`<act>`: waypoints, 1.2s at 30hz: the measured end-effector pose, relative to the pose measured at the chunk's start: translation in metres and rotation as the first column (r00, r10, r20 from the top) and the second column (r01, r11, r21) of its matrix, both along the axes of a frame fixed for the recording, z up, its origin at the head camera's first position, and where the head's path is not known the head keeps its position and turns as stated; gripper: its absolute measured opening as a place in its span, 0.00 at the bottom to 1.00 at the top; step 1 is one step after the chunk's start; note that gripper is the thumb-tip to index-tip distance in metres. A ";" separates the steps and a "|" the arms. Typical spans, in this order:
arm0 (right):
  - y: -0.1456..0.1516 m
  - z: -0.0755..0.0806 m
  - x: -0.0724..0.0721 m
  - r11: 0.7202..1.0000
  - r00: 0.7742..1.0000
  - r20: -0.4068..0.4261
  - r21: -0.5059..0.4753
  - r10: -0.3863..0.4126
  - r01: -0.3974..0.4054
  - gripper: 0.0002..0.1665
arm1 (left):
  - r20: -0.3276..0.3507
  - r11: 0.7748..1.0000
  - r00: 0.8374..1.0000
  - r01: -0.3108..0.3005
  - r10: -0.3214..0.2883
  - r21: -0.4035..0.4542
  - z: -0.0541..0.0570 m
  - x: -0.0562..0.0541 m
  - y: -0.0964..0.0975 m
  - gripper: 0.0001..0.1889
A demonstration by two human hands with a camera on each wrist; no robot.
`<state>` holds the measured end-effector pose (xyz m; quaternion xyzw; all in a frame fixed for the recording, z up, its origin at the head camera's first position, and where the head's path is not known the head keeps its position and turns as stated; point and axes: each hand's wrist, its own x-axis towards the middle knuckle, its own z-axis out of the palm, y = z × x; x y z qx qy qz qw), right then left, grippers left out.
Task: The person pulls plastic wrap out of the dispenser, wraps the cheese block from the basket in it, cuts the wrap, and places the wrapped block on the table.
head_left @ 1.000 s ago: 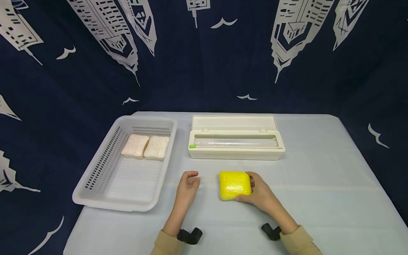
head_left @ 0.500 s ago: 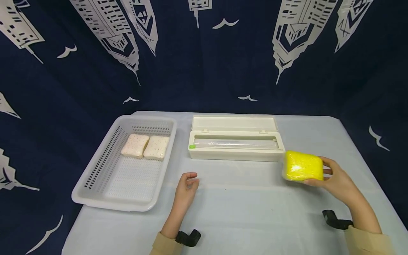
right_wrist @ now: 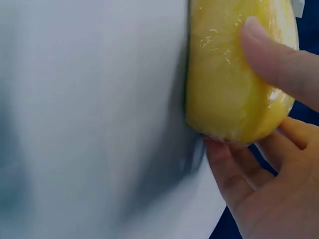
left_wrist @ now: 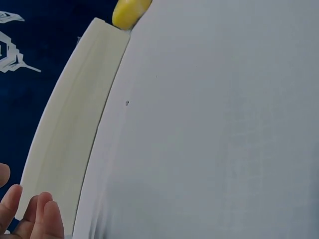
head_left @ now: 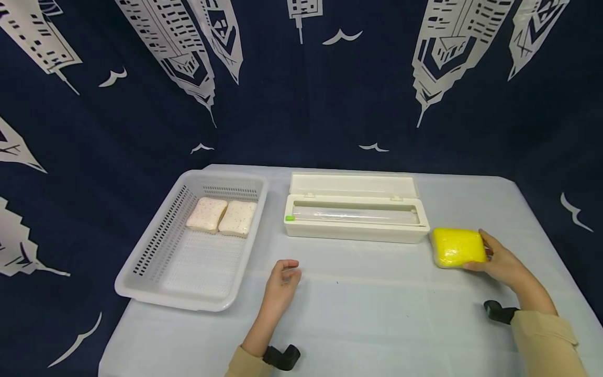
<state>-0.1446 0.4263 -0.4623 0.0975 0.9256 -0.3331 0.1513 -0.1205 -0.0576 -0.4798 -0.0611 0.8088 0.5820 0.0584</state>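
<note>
My right hand [head_left: 506, 264] holds a rounded yellow block [head_left: 458, 247] wrapped in shiny clear film. It grips the block's right end, with the thumb [right_wrist: 274, 59] along the near side and the other fingers at the end and behind. The block sits low at the table's right, just off the right end of a cream cling film dispenser [head_left: 355, 233]. That dispenser's lid is up and a clear roll [head_left: 353, 214] lies inside. Nearer the middle, my left hand [head_left: 281, 288] rests with loosely bent fingers and nothing in them, in front of the dispenser.
On the left stands a white perforated basket [head_left: 190, 303]. Two pale, speckled, bread-slice-shaped pieces [head_left: 206, 214] lie side by side toward its back. A white cloth covers the table [head_left: 367, 324], and a dark blue printed curtain [head_left: 301, 115] hangs behind it.
My right hand has carried the yellow block from the table's middle to the right, beside the dispenser, and lowered it slightly. The left hand has stayed put; the head view has shifted a little.
</note>
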 end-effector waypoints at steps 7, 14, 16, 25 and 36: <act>-0.002 0.000 0.001 0.999 0.997 0.072 -0.031 -0.013 0.015 0.78 | 0.005 1.000 1.000 0.025 -0.025 0.001 0.000 -0.001 -0.001 0.14; -0.033 0.023 0.004 0.998 0.989 -0.146 0.050 -0.028 0.035 0.57 | -0.040 0.999 0.999 -0.003 0.002 -0.035 0.020 -0.014 -0.001 0.13; -0.053 0.032 0.002 0.995 0.965 -0.260 0.070 -0.045 0.066 0.46 | -0.108 0.998 0.994 -0.016 0.009 -0.061 0.029 -0.023 0.000 0.12; -0.121 0.045 -0.025 0.996 0.902 -0.426 0.082 0.067 -0.035 0.25 | -0.411 0.933 0.908 -0.074 -0.083 -0.352 0.042 -0.072 0.005 0.17; -0.134 0.025 -0.047 0.954 0.889 -0.380 0.248 0.254 -0.167 0.28 | -0.197 0.762 0.925 0.133 -0.326 -0.634 0.032 -0.105 0.014 0.28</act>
